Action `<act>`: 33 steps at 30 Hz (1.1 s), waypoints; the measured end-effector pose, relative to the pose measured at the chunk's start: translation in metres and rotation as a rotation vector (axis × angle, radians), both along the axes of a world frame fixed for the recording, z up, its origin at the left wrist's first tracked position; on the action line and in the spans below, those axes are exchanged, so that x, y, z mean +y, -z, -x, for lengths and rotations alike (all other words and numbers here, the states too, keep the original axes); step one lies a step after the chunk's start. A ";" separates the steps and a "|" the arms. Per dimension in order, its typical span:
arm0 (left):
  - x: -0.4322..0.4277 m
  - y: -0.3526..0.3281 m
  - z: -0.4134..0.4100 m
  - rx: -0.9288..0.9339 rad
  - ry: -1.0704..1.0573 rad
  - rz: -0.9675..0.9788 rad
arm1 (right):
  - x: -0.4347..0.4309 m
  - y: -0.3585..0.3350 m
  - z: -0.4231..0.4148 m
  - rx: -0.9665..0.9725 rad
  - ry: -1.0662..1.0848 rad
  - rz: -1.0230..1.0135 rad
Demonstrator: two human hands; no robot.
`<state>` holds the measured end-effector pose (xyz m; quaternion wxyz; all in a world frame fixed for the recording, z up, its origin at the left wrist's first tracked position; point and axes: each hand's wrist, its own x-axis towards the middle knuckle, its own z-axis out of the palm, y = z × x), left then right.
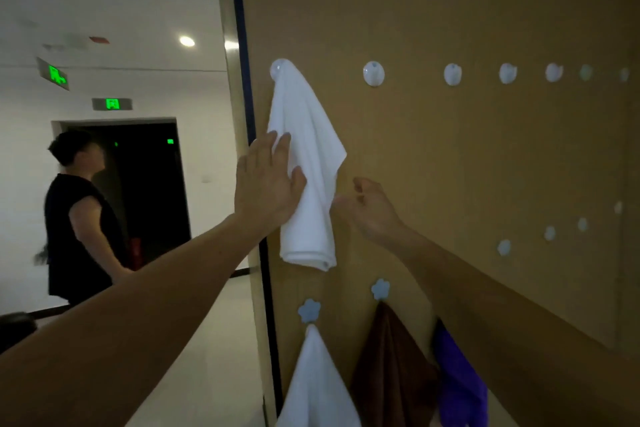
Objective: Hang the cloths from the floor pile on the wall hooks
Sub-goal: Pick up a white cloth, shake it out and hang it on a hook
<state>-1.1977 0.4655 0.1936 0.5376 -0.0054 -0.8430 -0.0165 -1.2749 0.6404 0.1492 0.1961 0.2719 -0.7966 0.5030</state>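
Left hand (266, 184) is spread flat, fingers straight and together, palm and fingertips pressing the left side of a white towel (308, 156) against the tan wall (467, 156). It grips nothing, only flat contact.

Right hand (370, 208) is just right of the towel's lower half, fingers loosely curled, thumb up, holding nothing. It is motion-blurred, and I cannot tell if a fingertip touches the towel's edge.

The towel hangs by one corner from the leftmost round white hook (280, 68) in the upper row and drapes down in folds, its bottom fold doubled. The next round hook (373, 73) is bare, and more bare round hooks run to the right.

In the lower row, a blue flower hook (309, 310) carries a white cloth (315, 388). A second flower hook (380, 289) carries a brown cloth (391, 367). A purple cloth (457, 381) hangs just right of the brown one, its hook hidden behind the right forearm. More flower hooks run up to the right, blurred.

On the left is a corridor with a person in dark clothes (79, 218) standing, a dark doorway (138, 184) behind, and green exit signs (52, 73) overhead.
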 end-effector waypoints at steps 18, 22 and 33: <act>0.318 0.217 -0.053 -0.713 0.545 0.346 | 0.308 0.206 -0.222 -0.528 0.722 -0.325; 0.418 0.270 -0.101 -0.901 0.696 0.418 | 0.399 0.257 -0.305 -0.680 0.846 -0.321; 0.631 0.373 -0.242 -1.173 0.946 0.682 | 0.564 0.342 -0.498 -0.946 1.098 -0.262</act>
